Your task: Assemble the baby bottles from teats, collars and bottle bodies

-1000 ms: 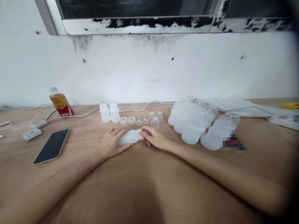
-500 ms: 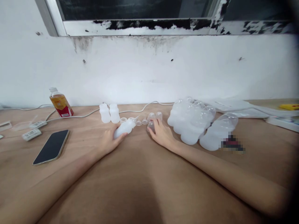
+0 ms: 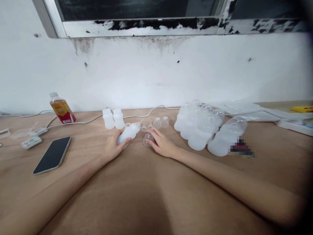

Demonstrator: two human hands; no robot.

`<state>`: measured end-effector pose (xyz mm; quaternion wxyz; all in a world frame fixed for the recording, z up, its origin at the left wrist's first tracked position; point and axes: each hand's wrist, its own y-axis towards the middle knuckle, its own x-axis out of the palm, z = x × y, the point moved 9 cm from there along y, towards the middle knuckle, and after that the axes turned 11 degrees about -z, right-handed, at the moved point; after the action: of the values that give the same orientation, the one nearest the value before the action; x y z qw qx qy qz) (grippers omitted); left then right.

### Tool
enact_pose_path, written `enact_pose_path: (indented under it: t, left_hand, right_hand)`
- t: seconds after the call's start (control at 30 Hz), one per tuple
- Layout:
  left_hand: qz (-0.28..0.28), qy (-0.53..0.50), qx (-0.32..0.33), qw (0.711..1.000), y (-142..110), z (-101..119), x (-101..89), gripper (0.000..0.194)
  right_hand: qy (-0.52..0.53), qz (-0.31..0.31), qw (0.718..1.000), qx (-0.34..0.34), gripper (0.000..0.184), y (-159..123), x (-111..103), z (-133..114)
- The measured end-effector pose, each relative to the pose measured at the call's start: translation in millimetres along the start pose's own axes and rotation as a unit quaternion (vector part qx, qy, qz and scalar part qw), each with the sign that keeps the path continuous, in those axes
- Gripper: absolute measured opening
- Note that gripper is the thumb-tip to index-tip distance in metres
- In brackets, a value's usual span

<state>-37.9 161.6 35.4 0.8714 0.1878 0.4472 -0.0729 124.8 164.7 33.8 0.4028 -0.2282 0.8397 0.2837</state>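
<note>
My left hand (image 3: 114,146) is closed round a white baby bottle (image 3: 127,133), which leans to the right with a clear nipple at its top end. In my right hand (image 3: 160,142) is a clear dome cap (image 3: 147,139), gripped between thumb and fingers just right of the bottle. Two more clear caps (image 3: 161,122) stand behind that hand. Small clear nipples (image 3: 143,128) lie between the bottle and those caps. Behind the bottle, partly hidden by it, is a pale ring (image 3: 127,124). Two white bottles without caps (image 3: 113,118) stand further back on the left.
Several capped bottles (image 3: 199,127) cluster on the right, one tilted near a pixelated patch. On the left are a phone (image 3: 52,155), a drink bottle (image 3: 62,108) and small labelled white blocks (image 3: 31,142). A white cable (image 3: 144,116) runs along the back, below the wall.
My right hand has moved left and a little nearer to me, bringing the clear cap from beside the two standing caps toward the bottle. My left hand keeps its hold.
</note>
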Motion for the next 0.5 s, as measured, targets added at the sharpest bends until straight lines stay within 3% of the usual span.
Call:
enact_pose_path:
  t: [0.07, 0.13, 0.3, 0.5]
  left_hand:
    - [-0.001, 0.0, -0.002, 1.0, 0, 0, 0.0, 0.039]
    - [-0.001, -0.002, 0.0, 1.0, 0, 0, -0.1, 0.039]
    - [0.0, -0.007, 0.004, 1.0, 0, -2, 0.5, 0.04]
    - [-0.003, 0.0, 0.002, 1.0, 2, 0, 0.7, 0.04]
  right_hand:
    - [0.19, 0.029, 0.98, 0.041, 0.031, 2, -3, 21]
    - [0.351, 0.041, 0.932, 0.078, 0.029, 4, 1, 41]
    - [0.565, 0.045, 0.818, 0.094, 0.02, 8, 11, 62]
    - [0.595, 0.047, 0.797, 0.091, 0.017, 7, 12, 61]
